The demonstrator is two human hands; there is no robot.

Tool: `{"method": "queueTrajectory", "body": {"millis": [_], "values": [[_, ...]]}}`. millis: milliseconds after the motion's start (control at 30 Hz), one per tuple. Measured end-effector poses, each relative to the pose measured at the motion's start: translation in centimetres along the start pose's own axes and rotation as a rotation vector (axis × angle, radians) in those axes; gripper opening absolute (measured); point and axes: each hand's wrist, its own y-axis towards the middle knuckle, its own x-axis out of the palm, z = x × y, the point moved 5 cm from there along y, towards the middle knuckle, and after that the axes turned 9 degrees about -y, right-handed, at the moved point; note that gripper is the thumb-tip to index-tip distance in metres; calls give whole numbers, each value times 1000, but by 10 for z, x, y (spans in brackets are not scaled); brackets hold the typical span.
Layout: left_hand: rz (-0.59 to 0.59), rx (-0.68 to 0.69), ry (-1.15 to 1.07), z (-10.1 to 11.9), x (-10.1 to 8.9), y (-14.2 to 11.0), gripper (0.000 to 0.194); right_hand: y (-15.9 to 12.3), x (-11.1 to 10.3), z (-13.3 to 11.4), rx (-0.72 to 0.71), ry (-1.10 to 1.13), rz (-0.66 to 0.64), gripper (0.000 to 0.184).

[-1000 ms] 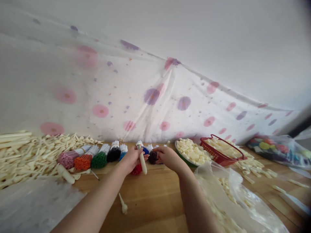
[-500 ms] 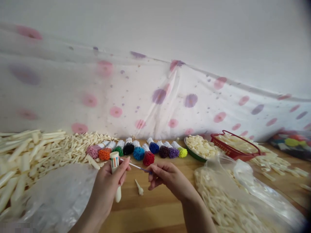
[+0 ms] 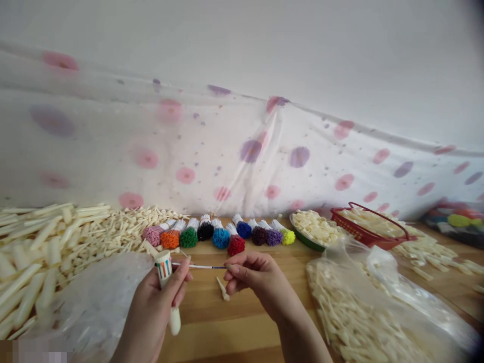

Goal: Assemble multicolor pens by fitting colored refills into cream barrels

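Note:
My left hand [image 3: 162, 297] is closed around a cream multicolour pen barrel [image 3: 165, 266], which has coloured slider pieces in slots near its upper end. The barrel leans, its rounded lower end below my fingers. Between my hands a thin white pen refill [image 3: 206, 266] lies almost level. My right hand [image 3: 251, 275] pinches its blue end, and its other end passes by my left thumb and fingertips near the barrel. On the table just left of my right fingertips rests a small cream cone-shaped piece [image 3: 223, 289].
Bundles of white refills with coloured ends [image 3: 220, 237] line the table's back. Cream tubes [image 3: 22, 297] and small pieces [image 3: 124, 227] pile up left, near a clear plastic bag [image 3: 98, 297]. Right are a green-rimmed bowl [image 3: 308, 244], a red basket [image 3: 351, 232] and a bag of cream parts [image 3: 351, 307].
The barrel and my left hand have moved a little left and down in view. The refill has swung from slanting to nearly level. Both hands keep their holds.

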Motion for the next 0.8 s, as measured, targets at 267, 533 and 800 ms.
{"method": "queueTrajectory", "body": {"millis": [267, 533, 800], "values": [[-170, -21, 226, -6, 9, -9, 33, -7, -28, -22, -134, -8, 191, 20], [-345, -52, 334, -4, 17, -21, 25, -38, -48, -47, -256, -119, 263, 18], [-412, 77, 438, -3, 13, -15, 8, -51, -39, -57, -308, -182, 186, 10]]}}
